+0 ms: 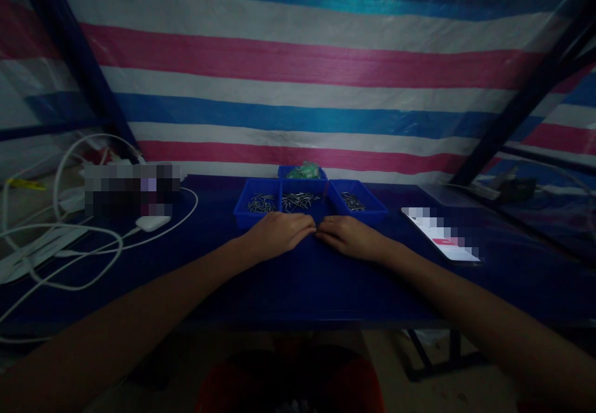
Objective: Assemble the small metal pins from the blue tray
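Observation:
My left hand (283,233) and my right hand (348,236) meet fingertip to fingertip just above the blue table. Both have their fingers pressed together; anything pinched between them is too small and dark to make out. Right behind my left hand stands a blue left bin (239,205) with small metal pins or screws (261,203) in it. Similar metal pieces (300,200) lie in the middle bin, partly hidden by my hands. The right bin (376,209), behind my right hand, holds more of these pieces (352,201).
A back bin (282,171) contains a green plastic bag (305,171). To the right lies a lit phone (440,236). White cables (118,245) and a white charger (153,222) spread over the left side. Blue frame posts (507,108) and striped sheeting (298,65) bound the table.

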Available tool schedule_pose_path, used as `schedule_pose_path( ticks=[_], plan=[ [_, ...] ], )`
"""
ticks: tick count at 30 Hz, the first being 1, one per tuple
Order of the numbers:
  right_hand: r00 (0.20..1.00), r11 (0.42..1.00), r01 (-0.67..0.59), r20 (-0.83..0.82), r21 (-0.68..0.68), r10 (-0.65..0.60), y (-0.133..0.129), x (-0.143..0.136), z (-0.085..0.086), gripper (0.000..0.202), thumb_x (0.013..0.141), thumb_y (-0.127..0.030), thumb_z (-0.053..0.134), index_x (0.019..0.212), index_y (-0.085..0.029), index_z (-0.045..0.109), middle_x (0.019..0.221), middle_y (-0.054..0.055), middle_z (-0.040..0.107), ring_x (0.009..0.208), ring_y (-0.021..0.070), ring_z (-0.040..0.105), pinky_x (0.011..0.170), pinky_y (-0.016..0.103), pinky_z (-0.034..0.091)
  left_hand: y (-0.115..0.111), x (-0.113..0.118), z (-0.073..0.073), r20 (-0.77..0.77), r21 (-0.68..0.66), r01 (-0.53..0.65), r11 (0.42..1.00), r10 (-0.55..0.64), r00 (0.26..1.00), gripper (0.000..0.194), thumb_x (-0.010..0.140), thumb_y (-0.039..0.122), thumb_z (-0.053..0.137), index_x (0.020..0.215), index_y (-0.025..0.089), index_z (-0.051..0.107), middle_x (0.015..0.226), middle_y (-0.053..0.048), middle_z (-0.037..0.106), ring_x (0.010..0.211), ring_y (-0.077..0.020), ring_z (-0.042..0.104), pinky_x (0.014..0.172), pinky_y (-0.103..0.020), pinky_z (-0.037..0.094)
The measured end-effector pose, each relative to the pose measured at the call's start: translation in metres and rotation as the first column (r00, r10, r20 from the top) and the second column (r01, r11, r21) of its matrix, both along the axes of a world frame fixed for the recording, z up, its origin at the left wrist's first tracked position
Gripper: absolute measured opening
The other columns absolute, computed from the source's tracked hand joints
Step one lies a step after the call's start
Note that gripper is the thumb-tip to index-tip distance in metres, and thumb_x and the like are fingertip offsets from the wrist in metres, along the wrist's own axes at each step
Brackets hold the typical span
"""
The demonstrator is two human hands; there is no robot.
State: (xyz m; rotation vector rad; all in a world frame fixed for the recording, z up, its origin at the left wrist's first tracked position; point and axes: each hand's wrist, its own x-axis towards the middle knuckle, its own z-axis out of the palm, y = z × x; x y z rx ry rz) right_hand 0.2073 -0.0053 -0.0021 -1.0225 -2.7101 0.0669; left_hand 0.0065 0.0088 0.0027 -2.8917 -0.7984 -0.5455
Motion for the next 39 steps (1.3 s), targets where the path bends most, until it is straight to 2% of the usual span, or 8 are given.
schedule_pose_path(
  ticks=[4, 12, 18, 24, 26, 29, 33, 39],
  plan=[
    [1.000, 1.000, -0.017, 0.011, -0.006, 0.017, -0.001, -0.001, -0.001, 0.024, 0.088, -0.023, 0.037, 0.093, -0.013, 0.058, 0.079, 0.006, 0.056, 0.070, 0.0131, 0.052, 0.065, 0.026, 0.038, -0.002, 0.002, -0.001, 0.020, 0.007, 0.039, 0.999, -0.039, 0.999, 0.023, 0.091, 0.027, 0.034, 0.093, 0.016, 0.054, 0.087, -0.003, 0.061, 0.080, -0.0118, 0.058, 0.068, -0.021, 0.044],
    [0.997, 0.998, 0.058, -0.050, 0.031, -0.056, 0.002, 0.009, 0.010, 0.023, 0.088, -0.024, 0.037, 0.091, -0.014, 0.058, 0.079, 0.006, 0.057, 0.072, 0.0139, 0.052, 0.067, 0.028, 0.038, 0.003, -0.002, -0.001, -0.122, 0.039, -0.153, 0.987, 0.157, 0.980, 0.024, 0.089, 0.031, 0.035, 0.088, 0.016, 0.054, 0.072, -0.004, 0.062, 0.060, -0.0143, 0.058, 0.052, -0.024, 0.039],
    [0.996, 0.999, 0.000, -0.084, 0.035, 0.003, -0.007, 0.002, 0.013, 0.024, 0.089, -0.026, 0.036, 0.093, -0.015, 0.057, 0.080, 0.006, 0.056, 0.075, 0.0136, 0.052, 0.071, 0.027, 0.039, 0.006, 0.000, -0.010, -0.186, 0.010, -0.102, 0.995, 0.102, 0.977, 0.024, 0.088, 0.030, 0.035, 0.086, 0.017, 0.054, 0.074, -0.004, 0.063, 0.063, -0.0148, 0.059, 0.051, -0.024, 0.038],
    [0.996, 0.998, 0.017, -0.093, 0.067, -0.011, -0.002, 0.005, 0.012, 0.023, 0.088, -0.025, 0.037, 0.094, -0.015, 0.057, 0.083, 0.006, 0.058, 0.078, 0.0147, 0.053, 0.072, 0.028, 0.039, 0.006, -0.001, -0.009, -0.179, -0.022, -0.115, 0.993, 0.109, 0.978, 0.024, 0.089, 0.026, 0.032, 0.090, 0.017, 0.053, 0.075, -0.004, 0.063, 0.063, -0.0157, 0.059, 0.053, -0.025, 0.039],
    [0.998, 0.999, 0.024, -0.060, 0.049, -0.021, 0.000, 0.007, 0.010, 0.022, 0.088, -0.025, 0.038, 0.093, -0.015, 0.057, 0.081, 0.007, 0.058, 0.076, 0.0150, 0.053, 0.070, 0.028, 0.039, 0.004, -0.001, -0.007, -0.139, -0.044, -0.138, 0.989, 0.131, 0.982, 0.024, 0.089, 0.027, 0.031, 0.089, 0.016, 0.053, 0.075, -0.004, 0.063, 0.065, -0.0155, 0.059, 0.055, -0.026, 0.040],
    [0.999, 0.999, 0.032, -0.025, 0.017, -0.032, 0.001, 0.006, 0.006, 0.021, 0.087, -0.024, 0.038, 0.089, -0.014, 0.057, 0.080, 0.007, 0.059, 0.073, 0.0149, 0.053, 0.068, 0.027, 0.039, -0.001, 0.002, -0.004, 0.018, -0.088, -0.142, 0.986, 0.144, 0.989, 0.025, 0.091, 0.028, 0.030, 0.090, 0.017, 0.052, 0.080, -0.003, 0.062, 0.074, -0.0143, 0.058, 0.064, -0.026, 0.042],
    [0.998, 0.999, 0.033, -0.054, -0.020, -0.034, 0.000, 0.002, 0.002, 0.022, 0.088, -0.025, 0.037, 0.084, -0.014, 0.056, 0.075, 0.004, 0.058, 0.066, 0.0126, 0.052, 0.063, 0.025, 0.037, -0.004, 0.006, -0.003, 0.164, -0.105, -0.004, 0.994, 0.021, 0.986, 0.022, 0.090, 0.029, 0.035, 0.094, 0.018, 0.054, 0.090, -0.002, 0.059, 0.083, -0.0120, 0.056, 0.073, -0.024, 0.043],
    [0.996, 0.999, -0.011, -0.086, -0.036, 0.008, 0.001, -0.001, -0.002, 0.028, 0.089, -0.030, 0.036, 0.084, -0.012, 0.058, 0.072, 0.005, 0.057, 0.064, 0.0128, 0.052, 0.062, 0.025, 0.037, 0.002, 0.006, -0.010, 0.232, -0.104, 0.106, 0.989, -0.080, 0.970, 0.016, 0.086, 0.024, 0.044, 0.093, 0.016, 0.057, 0.090, -0.003, 0.059, 0.082, -0.0117, 0.055, 0.074, -0.024, 0.043]
  ],
)
